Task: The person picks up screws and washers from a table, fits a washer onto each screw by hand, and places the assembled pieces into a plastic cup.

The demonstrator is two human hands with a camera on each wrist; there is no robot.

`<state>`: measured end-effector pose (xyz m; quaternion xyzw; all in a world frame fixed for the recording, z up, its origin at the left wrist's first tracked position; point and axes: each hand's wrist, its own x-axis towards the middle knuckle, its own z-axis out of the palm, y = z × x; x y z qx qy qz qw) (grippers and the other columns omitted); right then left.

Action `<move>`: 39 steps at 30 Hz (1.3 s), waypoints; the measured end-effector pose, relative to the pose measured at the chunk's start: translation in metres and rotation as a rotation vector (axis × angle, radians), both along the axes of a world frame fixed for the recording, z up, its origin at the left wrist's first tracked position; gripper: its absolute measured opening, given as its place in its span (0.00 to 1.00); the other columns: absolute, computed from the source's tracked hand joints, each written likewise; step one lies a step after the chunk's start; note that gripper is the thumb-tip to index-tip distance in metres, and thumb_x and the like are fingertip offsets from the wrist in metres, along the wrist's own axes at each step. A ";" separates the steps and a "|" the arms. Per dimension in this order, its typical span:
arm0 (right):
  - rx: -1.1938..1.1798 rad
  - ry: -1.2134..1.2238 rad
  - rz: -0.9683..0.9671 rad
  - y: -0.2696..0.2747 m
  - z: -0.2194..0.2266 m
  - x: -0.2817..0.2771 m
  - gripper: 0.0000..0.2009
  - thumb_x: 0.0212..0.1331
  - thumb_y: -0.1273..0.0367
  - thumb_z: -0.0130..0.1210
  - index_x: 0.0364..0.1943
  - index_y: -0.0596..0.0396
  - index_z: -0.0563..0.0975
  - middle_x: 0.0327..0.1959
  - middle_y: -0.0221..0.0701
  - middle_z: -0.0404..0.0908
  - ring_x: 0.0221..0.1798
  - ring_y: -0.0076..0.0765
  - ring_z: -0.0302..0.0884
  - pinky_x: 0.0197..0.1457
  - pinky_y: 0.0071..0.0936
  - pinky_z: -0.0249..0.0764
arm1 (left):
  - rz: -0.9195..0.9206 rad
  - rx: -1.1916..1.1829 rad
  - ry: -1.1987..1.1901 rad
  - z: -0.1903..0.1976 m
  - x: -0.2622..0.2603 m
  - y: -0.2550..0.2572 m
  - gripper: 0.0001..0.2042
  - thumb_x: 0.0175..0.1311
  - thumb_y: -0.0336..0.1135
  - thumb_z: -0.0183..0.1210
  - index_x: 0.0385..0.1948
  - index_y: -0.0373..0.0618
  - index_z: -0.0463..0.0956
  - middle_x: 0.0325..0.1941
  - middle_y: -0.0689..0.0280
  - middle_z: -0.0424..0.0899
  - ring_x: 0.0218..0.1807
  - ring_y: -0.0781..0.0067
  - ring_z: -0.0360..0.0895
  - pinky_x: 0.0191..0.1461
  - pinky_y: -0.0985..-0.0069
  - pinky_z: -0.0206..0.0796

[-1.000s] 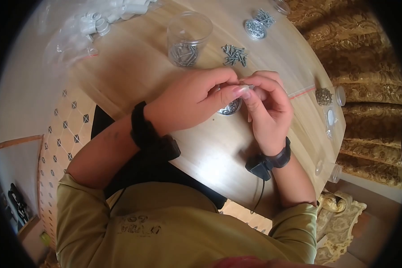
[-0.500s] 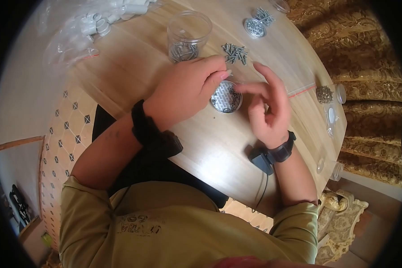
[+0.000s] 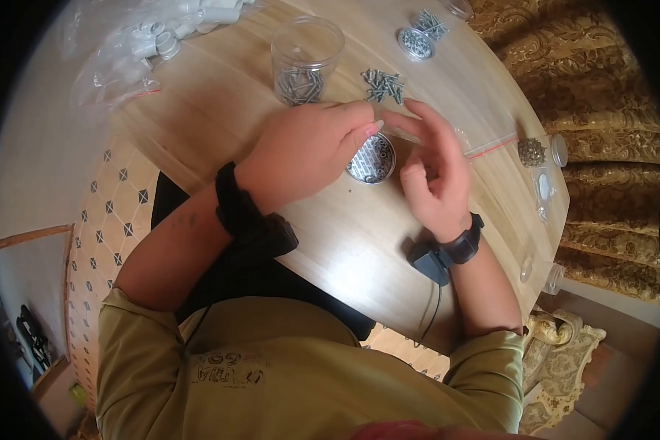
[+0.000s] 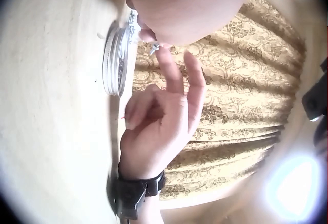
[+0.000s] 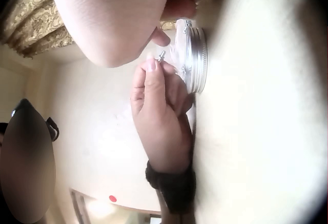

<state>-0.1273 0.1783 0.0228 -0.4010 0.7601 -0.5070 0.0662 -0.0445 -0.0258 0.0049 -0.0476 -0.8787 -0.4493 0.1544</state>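
Thumb and fingers of the left hand (image 3: 301, 150) pinch a small metal screw (image 4: 154, 48), which also shows at the fingertips in the right wrist view (image 5: 161, 56). The right hand (image 3: 444, 180) is just to the right, two fingers extended and its thumb apart from them; in the left wrist view one fingertip of this hand (image 4: 159, 116) is at the screw. Below the fingertips lies a round metal-rimmed lid (image 3: 372, 159) holding small nuts, partly covered by the left hand. Whether a nut sits on the screw cannot be told.
Behind the hands stand a clear jar (image 3: 301, 84) of screws and a loose screw pile (image 3: 383, 86). Farther back are another lid of small parts (image 3: 416, 44) and bagged white fittings (image 3: 154, 40). A brownish pile of small pieces (image 3: 532, 152) lies at right.
The hands were together over the lid; the right hand's fingers came away and spread, uncovering the lid. Since then its extended fingers have moved back towards the left fingertips. The left hand keeps its pinch.
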 end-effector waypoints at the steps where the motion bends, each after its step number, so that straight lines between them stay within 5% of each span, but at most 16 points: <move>1: 0.059 -0.012 0.039 0.001 0.003 0.001 0.26 0.60 0.84 0.40 0.64 0.64 0.72 0.42 0.36 0.90 0.29 0.18 0.77 0.37 0.18 0.74 | 0.006 -0.010 0.000 0.000 0.000 0.000 0.10 0.77 0.37 0.54 0.36 0.41 0.75 0.30 0.51 0.77 0.34 0.43 0.75 0.37 0.59 0.67; 5: -0.278 0.027 0.255 0.013 -0.017 -0.015 0.27 0.60 0.85 0.42 0.66 0.62 0.71 0.49 0.34 0.89 0.34 0.15 0.76 0.39 0.16 0.73 | 0.041 -0.061 0.025 -0.003 -0.001 0.000 0.09 0.77 0.36 0.55 0.36 0.41 0.75 0.30 0.50 0.78 0.33 0.44 0.75 0.36 0.59 0.67; 8: -0.113 -0.141 -0.018 0.003 -0.007 0.000 0.27 0.60 0.85 0.42 0.66 0.62 0.72 0.44 0.33 0.90 0.35 0.16 0.77 0.41 0.17 0.74 | 0.049 -0.039 0.028 -0.003 0.000 0.001 0.10 0.77 0.36 0.55 0.36 0.41 0.75 0.30 0.50 0.78 0.33 0.44 0.76 0.36 0.59 0.67; 13: -0.146 0.078 0.255 0.014 -0.013 -0.013 0.27 0.60 0.85 0.42 0.66 0.63 0.71 0.53 0.38 0.88 0.34 0.18 0.77 0.44 0.18 0.74 | 0.057 -0.024 -0.005 -0.001 -0.001 0.000 0.10 0.77 0.36 0.55 0.35 0.41 0.75 0.28 0.51 0.78 0.32 0.44 0.76 0.35 0.59 0.66; 17: -0.098 -0.081 0.000 -0.001 -0.002 0.004 0.24 0.59 0.84 0.43 0.61 0.63 0.76 0.41 0.34 0.91 0.34 0.20 0.78 0.41 0.18 0.74 | 0.067 -0.031 0.008 -0.001 -0.001 0.001 0.10 0.76 0.36 0.55 0.34 0.42 0.75 0.27 0.52 0.77 0.31 0.45 0.75 0.34 0.60 0.66; 20: -0.049 -0.015 0.071 0.003 -0.007 0.000 0.23 0.59 0.84 0.43 0.60 0.63 0.77 0.40 0.35 0.90 0.34 0.20 0.79 0.40 0.19 0.75 | 0.062 -0.046 0.011 -0.002 0.000 0.000 0.10 0.76 0.37 0.56 0.33 0.42 0.75 0.27 0.52 0.77 0.30 0.45 0.75 0.34 0.60 0.66; 22: -0.182 0.105 0.172 0.012 -0.011 -0.011 0.24 0.60 0.84 0.43 0.61 0.63 0.76 0.40 0.36 0.90 0.33 0.20 0.79 0.41 0.20 0.76 | 0.065 -0.051 -0.004 -0.001 0.000 0.000 0.10 0.76 0.37 0.56 0.34 0.42 0.75 0.27 0.52 0.77 0.30 0.46 0.75 0.34 0.60 0.66; 25: -0.228 0.083 0.081 0.004 -0.013 -0.005 0.24 0.61 0.84 0.41 0.63 0.63 0.74 0.42 0.37 0.90 0.35 0.20 0.79 0.43 0.20 0.76 | 0.068 -0.042 -0.003 -0.003 -0.001 0.001 0.10 0.76 0.37 0.56 0.34 0.42 0.76 0.28 0.52 0.78 0.30 0.45 0.75 0.34 0.60 0.66; 27: 0.039 -0.117 0.019 0.000 -0.003 -0.002 0.24 0.62 0.84 0.40 0.63 0.65 0.73 0.47 0.37 0.89 0.38 0.20 0.79 0.46 0.19 0.76 | 0.069 -0.029 0.014 -0.004 -0.001 0.001 0.10 0.76 0.37 0.56 0.34 0.42 0.76 0.28 0.52 0.78 0.31 0.44 0.75 0.34 0.60 0.66; 31: -0.149 -0.012 0.131 0.006 -0.015 -0.010 0.24 0.62 0.83 0.43 0.63 0.63 0.73 0.51 0.35 0.88 0.38 0.19 0.77 0.46 0.17 0.74 | 0.050 0.042 -0.046 0.003 0.003 -0.002 0.07 0.76 0.33 0.56 0.37 0.42 0.78 0.24 0.57 0.74 0.26 0.63 0.73 0.31 0.69 0.64; 33: -0.160 -0.121 -0.019 0.005 -0.015 -0.011 0.24 0.61 0.82 0.45 0.63 0.60 0.74 0.53 0.34 0.87 0.38 0.18 0.77 0.44 0.16 0.73 | 0.043 0.120 -0.089 0.014 0.010 -0.003 0.06 0.76 0.32 0.57 0.38 0.42 0.79 0.24 0.61 0.73 0.24 0.71 0.71 0.30 0.73 0.63; 35: -0.103 -0.070 -0.102 0.001 -0.013 -0.017 0.23 0.62 0.82 0.47 0.63 0.59 0.75 0.56 0.35 0.85 0.35 0.16 0.72 0.40 0.17 0.71 | 0.187 0.079 0.245 0.026 0.017 -0.008 0.06 0.72 0.34 0.61 0.35 0.44 0.80 0.25 0.60 0.77 0.24 0.62 0.73 0.30 0.67 0.65; 39: 0.123 0.254 -0.235 -0.004 -0.019 -0.031 0.20 0.63 0.80 0.52 0.59 0.54 0.79 0.56 0.33 0.83 0.31 0.20 0.69 0.37 0.21 0.70 | 0.349 -0.218 0.491 0.057 0.015 -0.038 0.02 0.70 0.30 0.62 0.37 0.45 0.83 0.26 0.64 0.77 0.24 0.65 0.73 0.30 0.70 0.65</move>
